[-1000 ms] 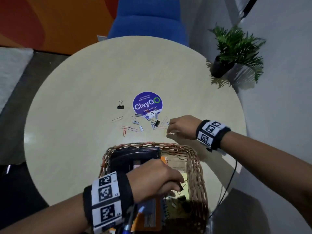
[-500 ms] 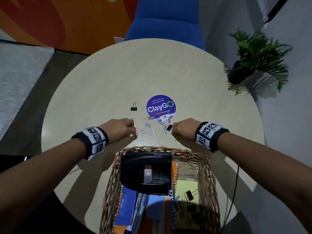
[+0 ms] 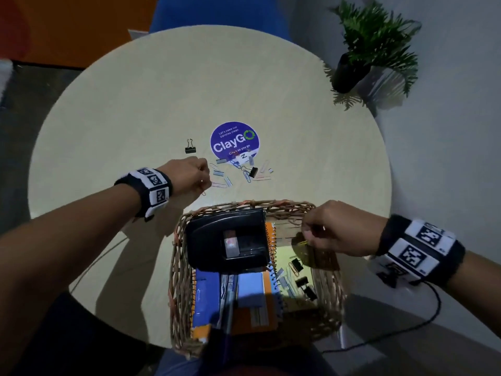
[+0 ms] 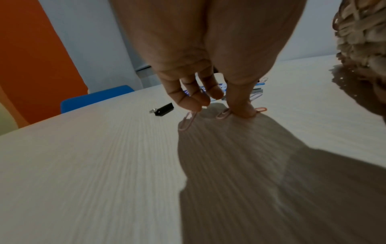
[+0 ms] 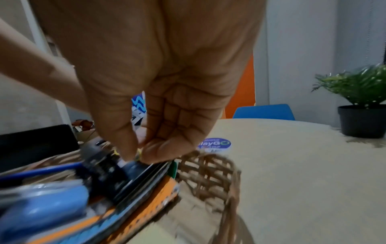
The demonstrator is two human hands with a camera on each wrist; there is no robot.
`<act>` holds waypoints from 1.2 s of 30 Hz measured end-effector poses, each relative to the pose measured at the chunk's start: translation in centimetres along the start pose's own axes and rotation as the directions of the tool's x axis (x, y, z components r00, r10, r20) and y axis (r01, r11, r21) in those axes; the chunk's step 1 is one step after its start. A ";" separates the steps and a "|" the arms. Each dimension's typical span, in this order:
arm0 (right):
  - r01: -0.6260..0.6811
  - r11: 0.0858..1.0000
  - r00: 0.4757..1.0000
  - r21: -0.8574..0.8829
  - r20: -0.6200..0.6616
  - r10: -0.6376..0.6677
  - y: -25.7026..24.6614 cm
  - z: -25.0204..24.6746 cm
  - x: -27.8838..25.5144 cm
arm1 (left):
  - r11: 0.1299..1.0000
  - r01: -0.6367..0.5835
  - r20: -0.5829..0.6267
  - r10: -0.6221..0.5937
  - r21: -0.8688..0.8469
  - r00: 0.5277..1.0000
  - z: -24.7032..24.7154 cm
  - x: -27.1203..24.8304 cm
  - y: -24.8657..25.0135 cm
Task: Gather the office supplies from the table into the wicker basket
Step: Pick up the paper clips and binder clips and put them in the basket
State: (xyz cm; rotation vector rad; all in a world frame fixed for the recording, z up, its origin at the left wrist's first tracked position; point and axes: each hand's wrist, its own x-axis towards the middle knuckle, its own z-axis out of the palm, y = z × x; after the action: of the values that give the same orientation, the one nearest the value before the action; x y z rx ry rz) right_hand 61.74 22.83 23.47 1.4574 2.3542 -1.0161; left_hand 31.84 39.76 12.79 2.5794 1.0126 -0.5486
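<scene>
The wicker basket (image 3: 244, 206) stands at the near edge of the round table (image 3: 135, 118), holding a black hole punch (image 3: 227, 240), notebooks and a few clips. My right hand (image 3: 307, 237) hovers over the basket's far right corner and pinches a yellow paper clip (image 5: 137, 154) between thumb and fingertips. My left hand (image 3: 207, 180) is down on the table, fingers curled. Its thumb presses one pink paper clip (image 4: 224, 113) and its fingertips touch another (image 4: 188, 122). Loose clips and staple strips (image 3: 225, 175) lie just beyond, with two black binder clips (image 3: 190, 150) (image 3: 252, 171).
A round purple ClayGo sticker (image 3: 234, 141) marks the table's middle. A potted plant (image 3: 374, 44) stands at the far right edge, and a blue chair (image 3: 217, 12) is behind the table. A black cable (image 3: 406, 335) hangs from my right wrist.
My right hand left the clip pile and came back over the basket with a yellow clip. My left hand came out of the basket to the pink clips and stays there.
</scene>
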 end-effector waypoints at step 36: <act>-0.132 0.968 0.991 -0.212 -0.015 0.132 3.2 -3.9 17.4 | 0.773 0.412 -0.200 -0.555 -0.483 0.807 -2.3 -3.8 -2.8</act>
State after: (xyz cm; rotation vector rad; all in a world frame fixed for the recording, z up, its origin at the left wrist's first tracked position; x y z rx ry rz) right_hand 56.55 38.73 16.43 1.5071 2.2504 -0.7067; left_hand 27.86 40.50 16.12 2.0410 1.7356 0.0227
